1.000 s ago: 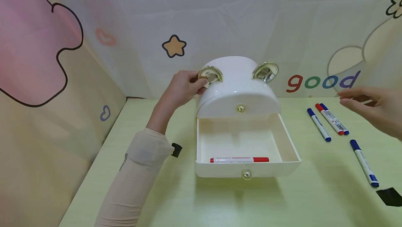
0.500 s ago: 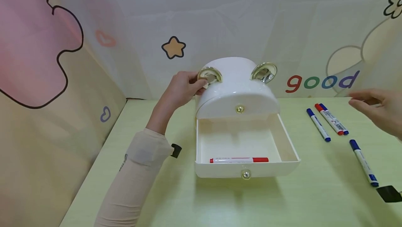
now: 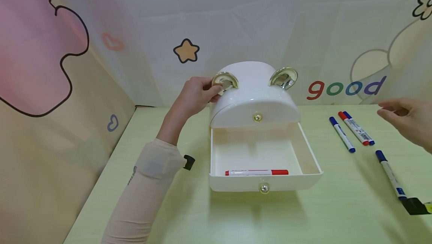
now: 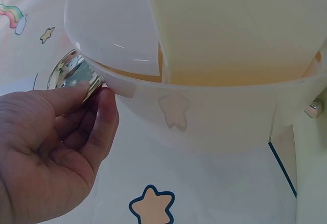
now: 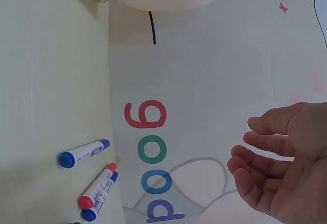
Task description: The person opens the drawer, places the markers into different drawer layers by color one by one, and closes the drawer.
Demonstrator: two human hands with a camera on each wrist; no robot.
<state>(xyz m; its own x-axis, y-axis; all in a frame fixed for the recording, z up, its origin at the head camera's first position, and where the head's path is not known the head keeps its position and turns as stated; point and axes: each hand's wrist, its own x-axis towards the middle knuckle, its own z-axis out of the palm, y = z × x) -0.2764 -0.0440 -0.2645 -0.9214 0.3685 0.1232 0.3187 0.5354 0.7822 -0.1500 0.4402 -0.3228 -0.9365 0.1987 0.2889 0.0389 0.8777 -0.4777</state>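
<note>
A white storage box [image 3: 253, 82] with two gold ears stands against the back wall, its lower drawer [image 3: 266, 183] pulled out. Inside the drawer, along its front wall, lies a red marker [image 3: 256, 172]. My left hand [image 3: 195, 95] pinches the box's left gold ear [image 3: 231, 80] between thumb and fingers; the left wrist view shows this grip on the ear [image 4: 76, 75] up close. Off to the right, my right hand [image 3: 408, 120] hovers above the table with loosely bent fingers and nothing in them. In the right wrist view that hand [image 5: 276, 162] is likewise bare.
Right of the box lie a blue marker [image 3: 342, 134], a red marker [image 3: 354, 128] side by side with another blue one [image 3: 372, 142], and a nearer blue marker [image 3: 389, 172]. A printed cloth [image 3: 152, 48] hangs behind the table [image 3: 263, 221].
My right hand has drifted a little to the right, away from the box. The left hand keeps its hold on the ear, and the drawer and markers have not moved.
</note>
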